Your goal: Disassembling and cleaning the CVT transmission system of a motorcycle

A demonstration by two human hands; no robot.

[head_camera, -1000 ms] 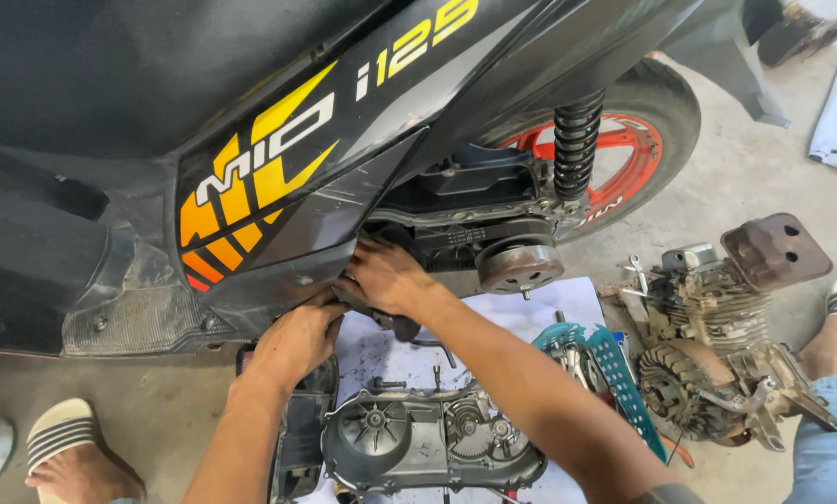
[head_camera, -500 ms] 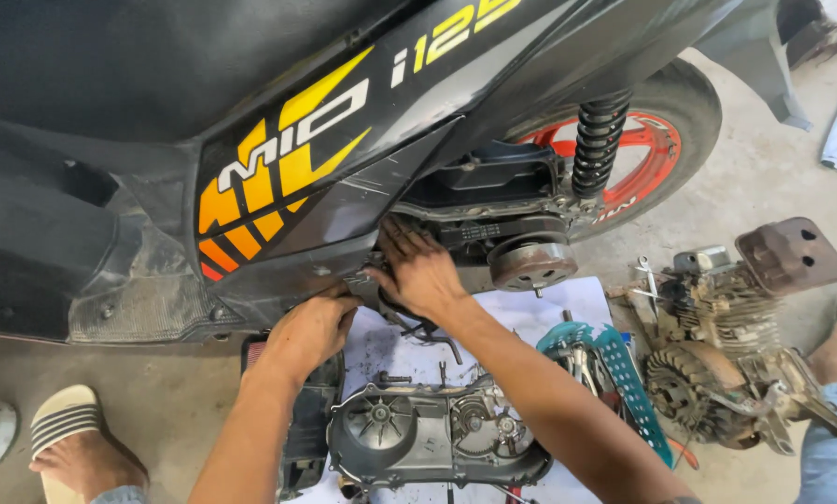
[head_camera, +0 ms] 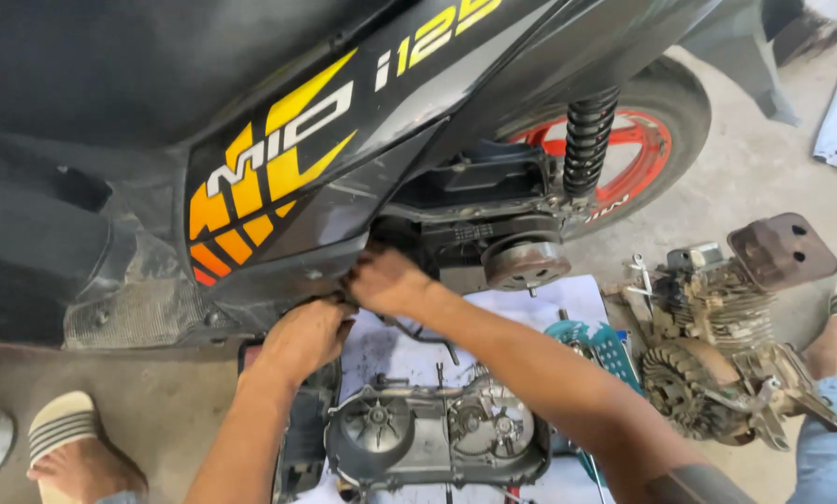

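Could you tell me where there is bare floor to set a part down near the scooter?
Bare concrete lies between the rear wheel and the removed engine, and left of the left hand toward the sandalled foot. Under both hands, the crankcase cover crowds the sheet.

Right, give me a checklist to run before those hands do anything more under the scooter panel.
1. Both hands in view: ok, left hand and right hand at the scooter side panel's lower edge.
2. Grip on a tool: cannot tell, fingers hidden.
3. Removed transmission cover out of the way: ok, on the floor below.
4. Loose engine apart from arms: ok.
5. Feet placed: ok, sandalled foot flat.
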